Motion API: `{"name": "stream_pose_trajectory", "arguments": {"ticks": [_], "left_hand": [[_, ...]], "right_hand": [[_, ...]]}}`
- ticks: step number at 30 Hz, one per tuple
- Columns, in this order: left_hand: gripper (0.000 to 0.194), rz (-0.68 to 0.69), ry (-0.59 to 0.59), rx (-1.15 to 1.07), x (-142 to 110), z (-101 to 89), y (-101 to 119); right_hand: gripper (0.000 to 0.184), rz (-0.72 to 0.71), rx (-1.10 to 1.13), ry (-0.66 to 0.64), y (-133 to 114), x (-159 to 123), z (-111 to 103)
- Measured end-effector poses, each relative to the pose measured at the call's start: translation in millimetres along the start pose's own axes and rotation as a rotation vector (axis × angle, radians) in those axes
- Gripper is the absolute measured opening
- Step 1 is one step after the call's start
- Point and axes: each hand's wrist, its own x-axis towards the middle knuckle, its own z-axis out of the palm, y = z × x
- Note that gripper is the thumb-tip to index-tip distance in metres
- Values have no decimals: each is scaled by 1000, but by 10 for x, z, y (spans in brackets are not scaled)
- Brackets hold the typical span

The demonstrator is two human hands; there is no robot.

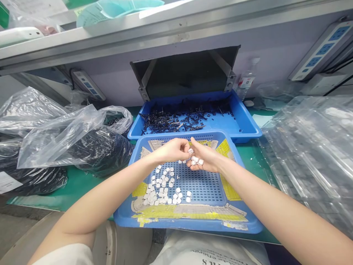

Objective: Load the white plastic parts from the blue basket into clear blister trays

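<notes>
- Pinching what looks like one small white piece (pixel 191 151), the left hand (pixel 178 149) has its thumb and fingers drawn together at the tips, right beside the other hand's thumb.
- Cupped and partly open, the right hand (pixel 206 158) carries a handful of white pieces (pixel 196 161) lying loose on its fingers, not gripped.
- As for progress, I'd judge only a small share is gathered in that hand; many more loose pieces (pixel 162 189) lie scattered in the blue basket (pixel 187 223). How many have been dealt with, I can't tell.
- Most of those loose pieces sit below the hands, toward the left and near the person's side of the basket, apart from the fingers; a few lie just under the left fingertips.
- Both hands hang over the basket's far half; beyond stands a blue tray (pixel 249 127) of dark scraps (pixel 165 117), touched by neither.
</notes>
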Motion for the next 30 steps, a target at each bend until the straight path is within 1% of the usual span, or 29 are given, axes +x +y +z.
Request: {"name": "stream_pose_trajectory", "arguments": {"ticks": [1, 3, 4, 5, 7, 8, 10, 11, 13, 17, 20, 23, 27, 30], "left_hand": [[17, 23, 49, 31, 34, 11, 18], [16, 48, 152, 167, 99, 20, 3], [16, 45, 183, 256, 127, 23, -31], [15, 34, 188, 347, 151, 30, -83], [11, 7, 133, 496, 185, 72, -225], [9, -2, 87, 539, 196, 108, -306], [11, -13, 18, 610, 212, 196, -456], [13, -21, -7, 645, 218, 240, -516], [15, -34, -43, 695, 230, 302, -595], [15, -23, -96, 710, 261, 312, -641], [12, -7, -101, 668, 282, 287, -655], [9, -18, -84, 587, 288, 272, -655], [9, -85, -77, 380, 245, 233, -590], [15, -111, -80, 208, 192, 190, -518]], "right_hand": [[43, -30, -35, 22, -4, -1, -4], [37, -96, -130, 107, -14, 7, -27], [33, -121, -193, 161, -19, 15, -45], [29, -137, -270, 216, -21, 25, -65], [24, -139, -465, 314, -14, 51, -101], [21, -127, -576, 352, -2, 64, -113], [15, -79, -793, 401, 39, 89, -123], [13, -44, -889, 412, 67, 99, -121], [15, 35, -1036, 416, 130, 116, -107], [26, 146, -1191, 402, 238, 146, -49], [30, 169, -1229, 380, 294, 177, 7], [28, 148, -1178, 345, 326, 212, 34], [17, 118, -957, 238, 300, 239, 27], [22, 67, -728, 162, 248, 235, 47]]}}
